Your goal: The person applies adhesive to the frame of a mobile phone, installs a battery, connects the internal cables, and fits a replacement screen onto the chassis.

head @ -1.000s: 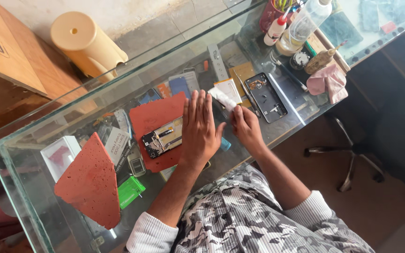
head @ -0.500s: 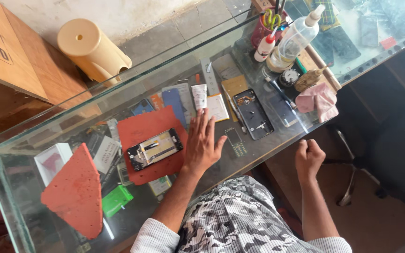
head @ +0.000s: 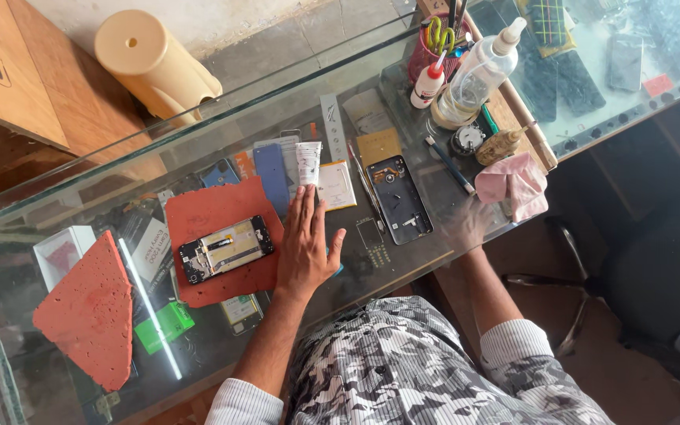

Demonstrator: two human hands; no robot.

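Left hand (head: 306, 245) lies flat, grip open, beside the opened phone (head: 226, 249); right hand (head: 466, 223) blurred, grip unclear

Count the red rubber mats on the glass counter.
2: a rectangular mat under the opened phone beside the left hand; a triangular piece far left.

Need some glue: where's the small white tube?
Head view, mid-counter: the white tube lies just beyond the left hand, between the blue phone cover and the battery.

A red-orange mat (head: 222, 216), pink cloth (head: 513, 185), green card (head: 163, 327) and grey camouflage-striped shirt (head: 426, 370).
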